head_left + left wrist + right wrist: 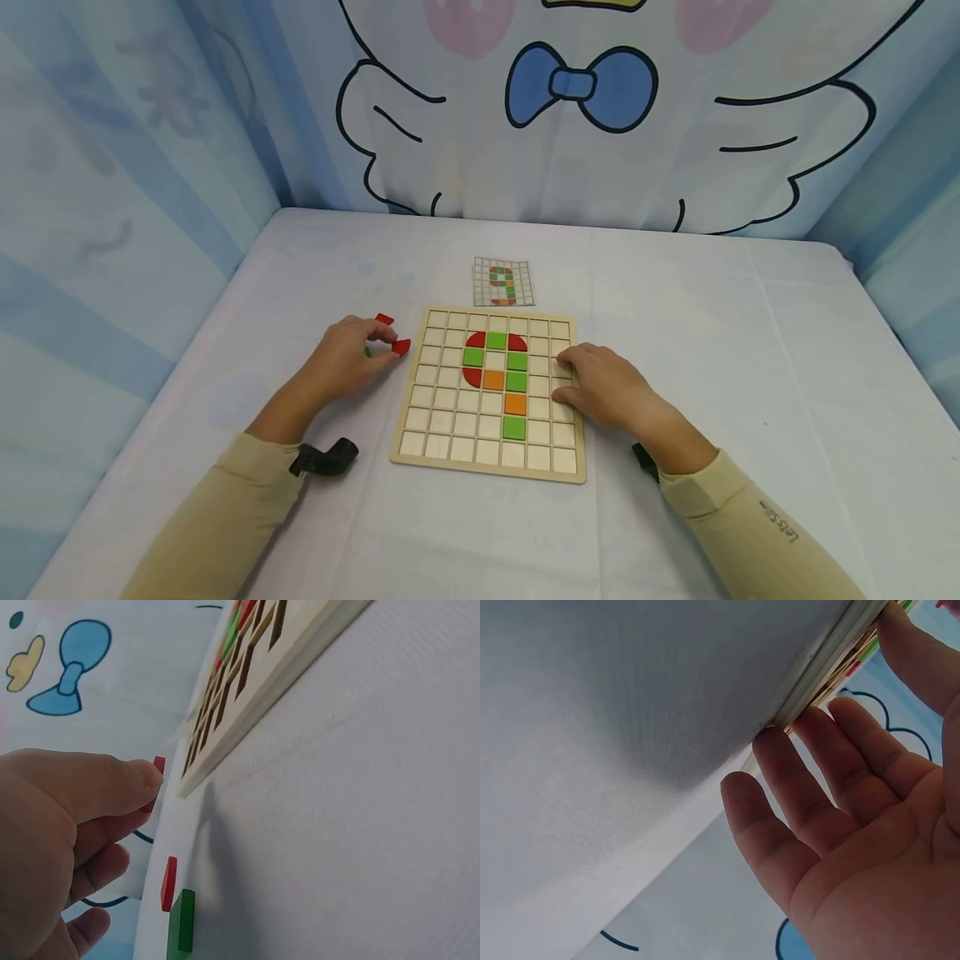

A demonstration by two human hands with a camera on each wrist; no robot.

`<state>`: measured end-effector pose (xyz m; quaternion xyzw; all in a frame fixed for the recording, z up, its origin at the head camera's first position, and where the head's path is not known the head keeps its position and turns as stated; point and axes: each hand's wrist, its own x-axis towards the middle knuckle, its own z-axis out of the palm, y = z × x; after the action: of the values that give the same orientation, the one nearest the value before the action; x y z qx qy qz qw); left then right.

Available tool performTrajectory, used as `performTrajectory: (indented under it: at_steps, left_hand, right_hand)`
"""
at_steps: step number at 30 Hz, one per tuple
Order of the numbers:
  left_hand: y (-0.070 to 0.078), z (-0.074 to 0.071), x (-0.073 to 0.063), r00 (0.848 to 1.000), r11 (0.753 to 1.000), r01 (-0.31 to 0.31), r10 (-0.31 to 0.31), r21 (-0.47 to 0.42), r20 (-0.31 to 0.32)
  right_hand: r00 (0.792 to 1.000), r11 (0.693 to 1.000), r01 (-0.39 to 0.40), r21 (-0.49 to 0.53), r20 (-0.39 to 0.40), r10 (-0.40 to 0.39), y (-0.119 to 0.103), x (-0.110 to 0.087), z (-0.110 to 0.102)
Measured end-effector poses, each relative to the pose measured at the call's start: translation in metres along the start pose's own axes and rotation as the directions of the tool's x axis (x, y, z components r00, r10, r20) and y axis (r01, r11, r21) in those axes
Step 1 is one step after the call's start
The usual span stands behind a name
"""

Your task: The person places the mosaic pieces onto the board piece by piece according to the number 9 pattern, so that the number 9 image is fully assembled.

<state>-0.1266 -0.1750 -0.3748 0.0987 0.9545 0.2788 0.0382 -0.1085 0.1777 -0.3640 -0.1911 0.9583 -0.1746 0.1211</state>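
Observation:
My left hand (pixel 347 357) pinches a red piece (pixel 401 347) between thumb and fingertip, just off the left edge of a wooden grid board (pixel 487 473). In the left wrist view, another red piece (pixel 169 885) and a green block (pixel 181 926) stand on the table below that hand. Across the board, my right hand (pixel 611 387) rests at the right edge, its fingers (pixel 780 761) loosely extended and touching the side. Set in the grid are red rounded-corner pieces (pixel 517 342), several green squares (pixel 514 428) and orange squares (pixel 515 404), forming a 9-like shape.
Behind the board lies a small pattern card (pixel 503 296) showing a similar coloured figure on a grid. A white cloth covers the table (pixel 712 350). Printed curtains (pixel 112 208) stand at the back and sides.

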Motion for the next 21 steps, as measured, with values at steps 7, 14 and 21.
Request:
performTrajectory:
  at_steps: [7, 14, 21]
  left_hand:
    - [0.012, 0.002, -0.003, 0.999, 0.999, -0.042, 0.042, 0.008, 0.012]
    - [0.027, 0.006, -0.006, 0.997, 0.997, -0.075, 0.075, -0.010, 0.030]
    - [0.042, 0.008, -0.010, 0.989, 0.990, -0.140, 0.140, 0.003, 0.046]
  right_hand:
    - [1.000, 1.000, -0.007, 0.002, 0.003, 0.007, 0.001, 0.000, 0.001]
    - [1.000, 1.000, -0.009, -0.001, 0.007, 0.009, 0.001, 0.001, 0.001]
    - [1.000, 1.000, -0.004, -0.008, 0.005, 0.004, 0.000, 0.000, 0.000]
